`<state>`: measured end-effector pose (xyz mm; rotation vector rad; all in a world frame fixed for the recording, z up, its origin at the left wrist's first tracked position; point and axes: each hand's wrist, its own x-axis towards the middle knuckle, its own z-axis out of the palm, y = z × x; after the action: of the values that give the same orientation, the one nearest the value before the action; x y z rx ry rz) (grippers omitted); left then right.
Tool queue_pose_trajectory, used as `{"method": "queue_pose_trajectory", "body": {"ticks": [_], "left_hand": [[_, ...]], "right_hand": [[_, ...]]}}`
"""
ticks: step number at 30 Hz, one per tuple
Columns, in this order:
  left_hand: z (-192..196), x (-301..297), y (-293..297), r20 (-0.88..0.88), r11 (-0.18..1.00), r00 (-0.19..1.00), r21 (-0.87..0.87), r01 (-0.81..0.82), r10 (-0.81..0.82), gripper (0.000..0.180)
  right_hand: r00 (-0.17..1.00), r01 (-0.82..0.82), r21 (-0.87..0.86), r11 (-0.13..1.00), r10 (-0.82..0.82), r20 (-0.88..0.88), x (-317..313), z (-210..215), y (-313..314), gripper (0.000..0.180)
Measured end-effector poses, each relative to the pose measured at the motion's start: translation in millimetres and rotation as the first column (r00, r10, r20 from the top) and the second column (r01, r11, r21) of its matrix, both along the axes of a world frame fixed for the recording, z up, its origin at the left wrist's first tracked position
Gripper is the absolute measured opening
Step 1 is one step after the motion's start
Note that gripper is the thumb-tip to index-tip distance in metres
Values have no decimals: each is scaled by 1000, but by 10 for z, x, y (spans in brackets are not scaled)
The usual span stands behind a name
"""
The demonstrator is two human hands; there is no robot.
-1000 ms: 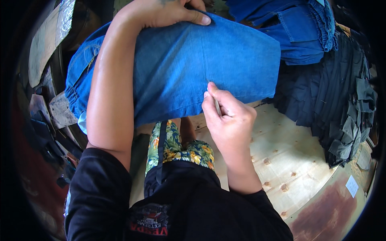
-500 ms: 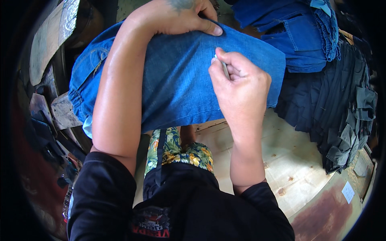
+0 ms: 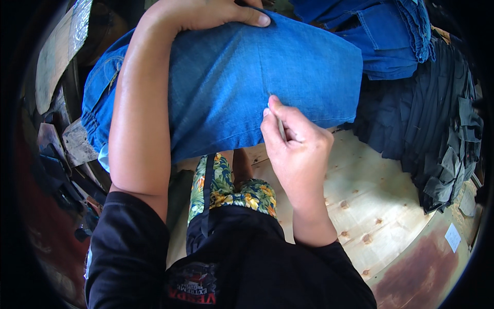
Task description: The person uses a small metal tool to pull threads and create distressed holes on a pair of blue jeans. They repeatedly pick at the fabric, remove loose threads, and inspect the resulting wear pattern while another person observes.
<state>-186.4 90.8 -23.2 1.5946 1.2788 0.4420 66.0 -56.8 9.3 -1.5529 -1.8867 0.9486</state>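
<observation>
A pair of blue denim shorts point(image 3: 216, 92), by its gathered waistband at the left, lies spread across the view before me. My left hand point(image 3: 213, 13) grips its far edge, thumb on top and the other fingers partly out of view or under the cloth. My right hand point(image 3: 298, 141) is closed in a pinch around a slim, pale, pen-like stick point(image 3: 281, 130), low on the denim toward the near edge. A faint dark line runs down the cloth to my right fingertips. The stick's tip is hidden by the fingers.
Folded blue denim garments point(image 3: 386, 36) are piled at the far right. Beside them hangs a heap of black garments point(image 3: 417, 113). Below spreads a pale wooden board point(image 3: 360, 201). Wood pieces point(image 3: 54, 56) and dark clutter stand along the left.
My right hand has moved down the denim, toward me, with the stick. The shorts and my left hand appear slightly higher and further left in the view.
</observation>
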Motion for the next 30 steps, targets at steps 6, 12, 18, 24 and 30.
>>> {"method": "queue_pose_trajectory", "body": {"ticks": [6, 12, 18, 24, 30], "left_hand": [[15, 7, 14, 8, 999, 1000, -40, -8, 8, 33], [74, 28, 53, -26, 998, 1000, -56, 12, -13, 34], [106, 4, 62, -5, 996, 1000, -91, 0, 0, 33], [-2, 1, 52, 13, 999, 1000, -33, 10, -10, 33], [33, 1, 8, -50, 1000, 999, -18, -12, 11, 35]], "right_hand": [[1000, 8, -21, 1000, -8, -13, 73, 75, 12, 13], [998, -27, 105, 994, 33, -51, -209, -94, 591, 15], [1000, -18, 25, 1000, 19, -19, -350, -29, 737, 15], [999, -53, 22, 998, 53, 6, -314, -36, 750, 14], [997, -62, 24, 998, 60, 56, -176, 43, 445, 13]]}}
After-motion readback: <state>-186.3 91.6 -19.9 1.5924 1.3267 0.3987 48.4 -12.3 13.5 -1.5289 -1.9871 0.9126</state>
